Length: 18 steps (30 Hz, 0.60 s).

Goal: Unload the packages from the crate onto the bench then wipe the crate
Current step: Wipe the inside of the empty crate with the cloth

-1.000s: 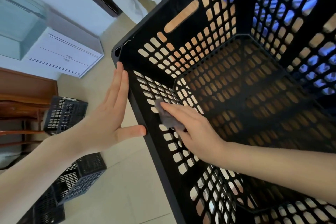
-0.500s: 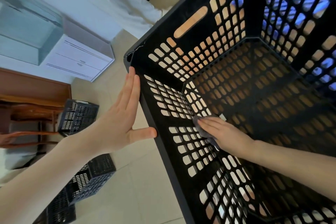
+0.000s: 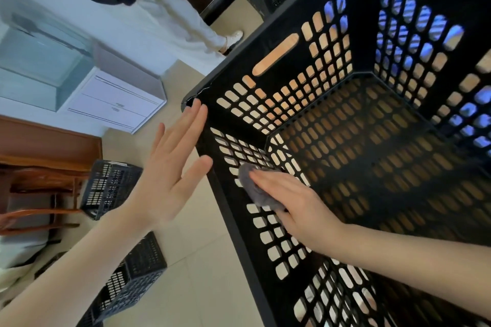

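Right now the big black crate (image 3: pixel 265 40) is filling the right side of the view, its open top facing the camera. A wood-coloured surface is showing through the holes in its bottom and far wall; what it is resting on cannot be told. To its left the pale tiled floor (image 3: pixel 202 281) is stretching away toward a white cabinet (image 3: pixel 119 103), and a person in pale trousers (image 3: pixel 183 24) is standing near the crate's far corner. A smaller dark crate (image 3: pixel 111 188) is lying on the tiles by a wooden chair (image 3: pixel 39 188), with a second dark crate (image 3: pixel 140 271) nearer the camera, both apart from the big one. The left hand (image 3: pixel 170 175) is hovering flat and fully spread outside the crate's left wall, fingers straight and holding nothing. Its fingertips are reaching the rim's far corner and the thumb tip is touching the rim's outer edge. The right hand (image 3: pixel 292 204) is reaching inside and pressing against the inner face of that same wall, fingers lying straight and together, not curled. Under them a small bunched grey cloth (image 3: pixel 252 188) is being pinned against the lattice, its edge poking out past the fingertips.
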Each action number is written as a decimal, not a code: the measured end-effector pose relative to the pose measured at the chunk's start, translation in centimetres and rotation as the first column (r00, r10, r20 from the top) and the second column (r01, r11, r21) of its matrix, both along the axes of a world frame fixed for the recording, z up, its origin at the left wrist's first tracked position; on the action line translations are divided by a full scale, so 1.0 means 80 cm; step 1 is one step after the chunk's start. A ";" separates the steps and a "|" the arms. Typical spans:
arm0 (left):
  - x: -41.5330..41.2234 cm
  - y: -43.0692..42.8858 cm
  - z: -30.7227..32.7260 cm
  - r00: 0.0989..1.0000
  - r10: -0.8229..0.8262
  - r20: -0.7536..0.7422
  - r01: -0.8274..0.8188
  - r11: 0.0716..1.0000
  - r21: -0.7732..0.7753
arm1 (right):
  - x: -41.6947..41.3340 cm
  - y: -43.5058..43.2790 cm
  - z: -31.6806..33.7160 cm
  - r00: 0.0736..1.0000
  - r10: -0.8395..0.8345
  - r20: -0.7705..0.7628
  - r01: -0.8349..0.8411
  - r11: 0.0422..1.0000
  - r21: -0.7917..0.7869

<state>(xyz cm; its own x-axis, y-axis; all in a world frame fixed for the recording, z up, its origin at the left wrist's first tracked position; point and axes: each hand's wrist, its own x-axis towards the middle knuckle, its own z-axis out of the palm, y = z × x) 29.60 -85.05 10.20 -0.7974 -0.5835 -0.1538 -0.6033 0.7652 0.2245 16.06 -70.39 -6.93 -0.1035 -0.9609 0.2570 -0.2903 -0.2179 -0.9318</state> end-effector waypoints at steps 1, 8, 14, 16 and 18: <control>-0.011 -0.006 -0.002 1.000 -0.007 -0.021 0.007 1.000 -0.025 | -0.004 0.004 -0.024 0.999 0.003 -0.037 0.002 0.990 0.140; -0.069 -0.040 -0.033 0.990 -0.127 0.056 0.133 0.983 -0.130 | -0.008 0.009 -0.066 1.000 -0.020 0.023 0.005 0.862 0.507; -0.069 -0.045 -0.034 0.987 -0.156 0.027 0.159 0.978 -0.136 | 0.010 -0.025 0.038 0.944 -0.055 0.324 0.053 0.998 0.016; -0.070 -0.045 -0.034 0.986 -0.166 0.026 0.168 0.977 -0.132 | 0.009 -0.039 0.040 0.970 -0.021 0.240 0.058 0.988 -0.146; -0.071 -0.044 -0.033 0.986 -0.166 0.033 0.169 0.978 -0.125 | 0.005 -0.048 0.010 0.993 -0.004 0.118 0.027 0.981 -0.193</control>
<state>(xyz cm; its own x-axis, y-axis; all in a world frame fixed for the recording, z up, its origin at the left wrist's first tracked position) 23.96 -88.55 7.55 -0.8827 -0.4579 -0.1054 -0.4679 0.8773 0.1070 16.48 -74.19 -6.11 -0.1585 -0.8919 0.4236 -0.1870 -0.3941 -0.8998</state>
